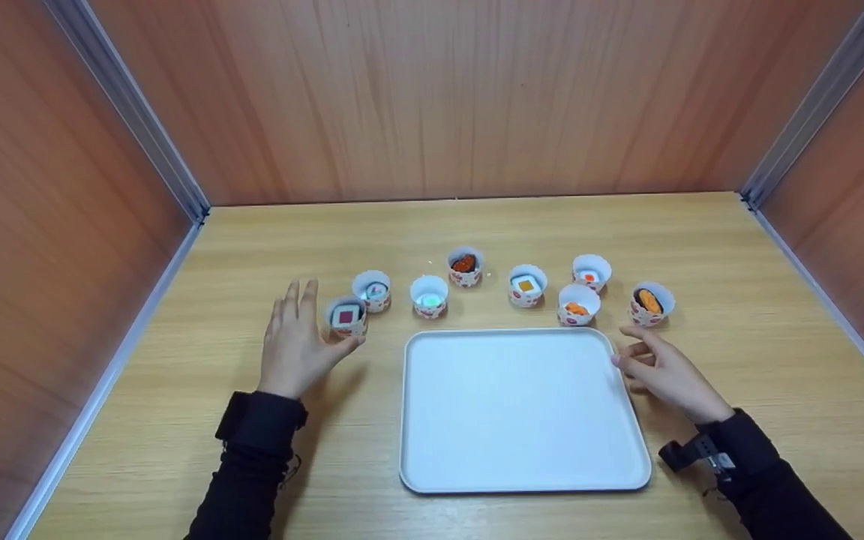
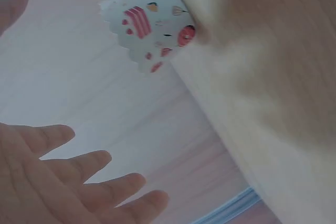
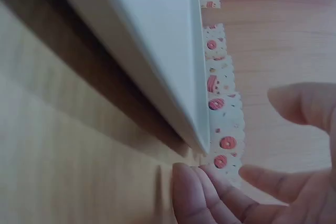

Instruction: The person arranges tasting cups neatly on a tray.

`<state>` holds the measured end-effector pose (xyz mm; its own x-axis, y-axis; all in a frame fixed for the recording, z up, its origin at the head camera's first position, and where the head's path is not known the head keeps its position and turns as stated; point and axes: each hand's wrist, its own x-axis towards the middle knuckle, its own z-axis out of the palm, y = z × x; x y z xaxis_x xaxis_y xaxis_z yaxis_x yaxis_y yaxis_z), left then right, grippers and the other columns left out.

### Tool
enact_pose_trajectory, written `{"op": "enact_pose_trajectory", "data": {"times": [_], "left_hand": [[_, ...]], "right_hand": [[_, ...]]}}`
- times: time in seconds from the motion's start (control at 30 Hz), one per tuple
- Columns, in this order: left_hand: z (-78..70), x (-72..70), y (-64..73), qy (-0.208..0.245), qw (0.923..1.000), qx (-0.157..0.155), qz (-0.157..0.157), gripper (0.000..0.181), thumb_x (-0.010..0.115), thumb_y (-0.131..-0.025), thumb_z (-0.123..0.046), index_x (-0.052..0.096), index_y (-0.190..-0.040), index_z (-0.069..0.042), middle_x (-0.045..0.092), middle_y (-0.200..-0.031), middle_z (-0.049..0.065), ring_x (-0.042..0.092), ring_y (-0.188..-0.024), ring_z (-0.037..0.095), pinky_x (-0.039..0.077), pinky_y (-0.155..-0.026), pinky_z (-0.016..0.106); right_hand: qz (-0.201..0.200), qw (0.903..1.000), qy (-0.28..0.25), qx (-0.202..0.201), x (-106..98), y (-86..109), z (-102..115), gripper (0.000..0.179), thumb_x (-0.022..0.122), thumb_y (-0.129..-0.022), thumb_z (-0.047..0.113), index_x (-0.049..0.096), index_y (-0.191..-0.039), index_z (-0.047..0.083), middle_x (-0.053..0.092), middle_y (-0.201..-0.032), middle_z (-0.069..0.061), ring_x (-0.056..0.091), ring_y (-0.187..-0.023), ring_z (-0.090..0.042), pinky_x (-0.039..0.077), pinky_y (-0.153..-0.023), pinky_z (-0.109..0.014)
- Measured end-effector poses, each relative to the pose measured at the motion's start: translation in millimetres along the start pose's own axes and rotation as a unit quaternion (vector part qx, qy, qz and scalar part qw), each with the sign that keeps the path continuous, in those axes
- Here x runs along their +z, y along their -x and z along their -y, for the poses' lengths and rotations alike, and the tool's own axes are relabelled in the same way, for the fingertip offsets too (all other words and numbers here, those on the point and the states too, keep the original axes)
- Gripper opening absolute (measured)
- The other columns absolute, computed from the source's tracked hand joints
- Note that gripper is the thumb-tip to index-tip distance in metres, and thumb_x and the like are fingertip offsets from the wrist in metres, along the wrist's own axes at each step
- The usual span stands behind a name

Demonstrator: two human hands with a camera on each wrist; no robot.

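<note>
My left hand (image 1: pixel 297 349) is spread beside a paper cup (image 1: pixel 346 316) with a white piece that has a dark red square centre. Its fingers point away from me, and its thumb reaches below the cup. In the left wrist view, a gap shows between the fingers and the printed cup (image 2: pixel 155 27). On the other side, my right hand (image 1: pixel 668 375) hovers by the right edge of a white tray (image 1: pixel 526 412), fingers loosely bent around nothing. Just beyond its fingertips stands a paper cup (image 1: pixel 651 304) holding an orange-topped dark piece.
Several more printed cups stand in a loose row behind the tray, among them one with red topping (image 1: pixel 465 267), one with a yellow-centred square (image 1: pixel 527 286) and one with orange topping (image 1: pixel 579 305). Wood-look panels (image 1: pixel 447 97) enclose the table (image 1: pixel 312 232) at the back and sides.
</note>
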<state>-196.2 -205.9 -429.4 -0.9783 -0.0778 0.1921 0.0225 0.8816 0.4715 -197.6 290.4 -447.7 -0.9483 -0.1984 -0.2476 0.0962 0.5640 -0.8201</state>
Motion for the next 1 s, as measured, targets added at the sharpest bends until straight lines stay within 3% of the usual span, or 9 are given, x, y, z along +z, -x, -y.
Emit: {"op": "enact_pose_trajectory", "data": {"times": [0.17,0.3,0.43,0.67,1.0], "left_hand": [[9.7,0.5,-6.2,0.024,0.9974,-0.035,0.059,0.109,0.079,-0.076,-0.047,0.019,-0.155,-0.002,0.016,-0.159,0.03,0.022,-0.142,0.052,0.026,-0.112,0.067],[15.0,1.9,-7.0,0.027,0.9929,-0.056,0.101,0.104,0.077,-0.079,-0.041,0.019,-0.154,0.0,0.021,-0.156,0.032,0.028,-0.138,0.053,0.03,-0.11,0.065],[16.8,6.6,-10.0,0.048,0.9894,-0.063,0.122,0.1,0.076,-0.082,-0.036,0.018,-0.154,0.002,0.027,-0.153,0.032,0.033,-0.137,0.05,0.031,-0.112,0.061],[9.8,18.9,-25.0,0.097,0.9863,-0.061,0.119,0.094,0.076,-0.082,-0.029,0.023,-0.152,0.003,0.042,-0.143,0.028,0.046,-0.128,0.04,0.038,-0.11,0.053],[2.3,30.5,-36.5,0.097,0.9901,-0.074,0.07,0.073,0.075,-0.082,-0.027,0.043,-0.139,0.006,0.056,-0.129,0.024,0.054,-0.117,0.038,0.045,-0.101,0.05]], "right_hand": [[0.022,0.9992,-0.023,0.023,6.0,3.3,-4.0,0.072,0.059,-0.097,0.028,0.023,-0.151,-0.005,0.052,-0.117,-0.02,0.061,-0.09,-0.018,0.059,-0.072,-0.03],[0.022,0.9996,-0.015,0.012,9.7,3.9,-5.3,0.067,0.062,-0.094,0.018,0.03,-0.147,-0.009,0.055,-0.099,-0.011,0.059,-0.08,-0.015,0.057,-0.062,-0.028],[0.026,0.9997,-0.001,-0.003,10.5,4.4,-6.7,0.063,0.062,-0.09,0.006,0.034,-0.144,-0.012,0.054,-0.089,-0.007,0.055,-0.074,-0.012,0.054,-0.058,-0.025],[0.024,0.9995,0.015,-0.014,8.1,3.4,-10.4,0.063,0.063,-0.087,0.003,0.037,-0.142,-0.013,0.052,-0.082,-0.005,0.051,-0.069,-0.012,0.048,-0.056,-0.022],[0.024,0.9994,0.01,-0.024,8.4,2.3,-14.0,0.061,0.064,-0.086,0.004,0.039,-0.14,-0.011,0.052,-0.08,-0.003,0.05,-0.065,-0.011,0.044,-0.053,-0.021]]}}
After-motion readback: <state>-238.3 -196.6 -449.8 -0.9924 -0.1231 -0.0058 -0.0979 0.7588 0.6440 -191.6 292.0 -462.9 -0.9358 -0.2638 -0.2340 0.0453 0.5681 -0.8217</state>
